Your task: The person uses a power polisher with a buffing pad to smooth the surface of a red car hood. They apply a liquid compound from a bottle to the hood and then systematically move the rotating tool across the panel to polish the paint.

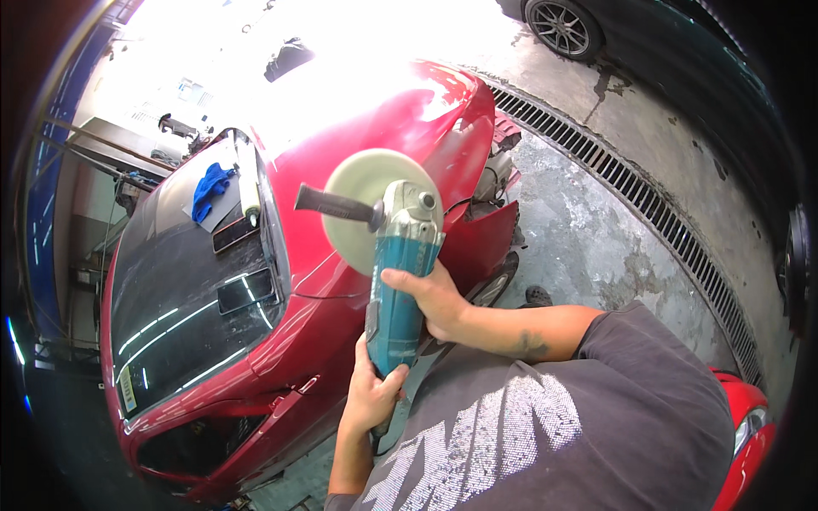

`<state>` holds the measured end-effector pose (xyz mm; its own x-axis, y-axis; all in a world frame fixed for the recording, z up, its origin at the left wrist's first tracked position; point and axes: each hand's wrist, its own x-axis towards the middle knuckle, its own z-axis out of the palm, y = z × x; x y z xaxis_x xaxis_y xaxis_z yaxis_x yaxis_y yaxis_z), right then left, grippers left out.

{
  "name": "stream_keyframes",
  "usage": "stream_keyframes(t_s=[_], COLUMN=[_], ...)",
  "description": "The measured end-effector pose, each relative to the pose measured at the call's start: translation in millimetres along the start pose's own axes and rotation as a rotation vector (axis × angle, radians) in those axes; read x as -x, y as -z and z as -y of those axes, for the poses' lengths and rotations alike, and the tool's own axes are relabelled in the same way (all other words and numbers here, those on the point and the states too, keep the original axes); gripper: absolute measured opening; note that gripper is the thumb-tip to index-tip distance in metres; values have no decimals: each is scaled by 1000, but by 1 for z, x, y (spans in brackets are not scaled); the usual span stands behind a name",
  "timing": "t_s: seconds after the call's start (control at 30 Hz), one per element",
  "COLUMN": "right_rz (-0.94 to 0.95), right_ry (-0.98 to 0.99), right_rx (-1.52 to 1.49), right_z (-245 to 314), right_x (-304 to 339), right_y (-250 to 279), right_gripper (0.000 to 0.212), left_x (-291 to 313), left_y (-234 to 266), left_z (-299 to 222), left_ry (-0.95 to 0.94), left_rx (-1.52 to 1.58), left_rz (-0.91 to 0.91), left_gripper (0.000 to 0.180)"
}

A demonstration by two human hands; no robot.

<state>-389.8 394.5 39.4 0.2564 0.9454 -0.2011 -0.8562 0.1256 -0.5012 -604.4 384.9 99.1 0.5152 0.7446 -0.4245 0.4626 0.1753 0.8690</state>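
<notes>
That polisher (397, 315) stretches lengthwise away from the person (630, 409), left hand (373, 397) wrapped round its tail, right hand (436, 300) clasping its middle nearer the pad (348, 243), out over the near edge of the red car (311, 336).

My right hand (436, 300) is curled closed, its thumb (399, 279) pointing left, and my right forearm (503, 330) reaches in from the right, a dark mark (534, 345) on it. My left hand (373, 397) grips lower down, left thumb (395, 378) angled rightward, left forearm (351, 450) rising from below.
</notes>
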Motion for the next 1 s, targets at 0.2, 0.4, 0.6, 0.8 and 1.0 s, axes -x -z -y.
stream_keyframes(t_s=[0.2, 0.4, 0.6, 0.8, 1.0], right_rz=[25, 26, 87, 86, 115], right_ry=[-66, -32, -76, -144, -251], right_rx=[-82, -78, -74, -27, -119], right_z=[68, 66, 28, -9, -12], right_x=[-53, -60, -27, -1, 6], right_y=[46, 59, 21, -6, -32], right_gripper=[43, 51, 55, 60, 52], left_x=[-73, -84, -37, 2, 20], left_y=[-59, -50, -10, 23, 49], left_z=[-60, -68, -41, -37, -35], left_ry=[25, 26, -14, -37, 7], left_rx=[-98, -164, -247, -224, -334], left_rz=[-29, -2, -59, -54, -106], left_gripper=[77, 83, 101, 102, 105])
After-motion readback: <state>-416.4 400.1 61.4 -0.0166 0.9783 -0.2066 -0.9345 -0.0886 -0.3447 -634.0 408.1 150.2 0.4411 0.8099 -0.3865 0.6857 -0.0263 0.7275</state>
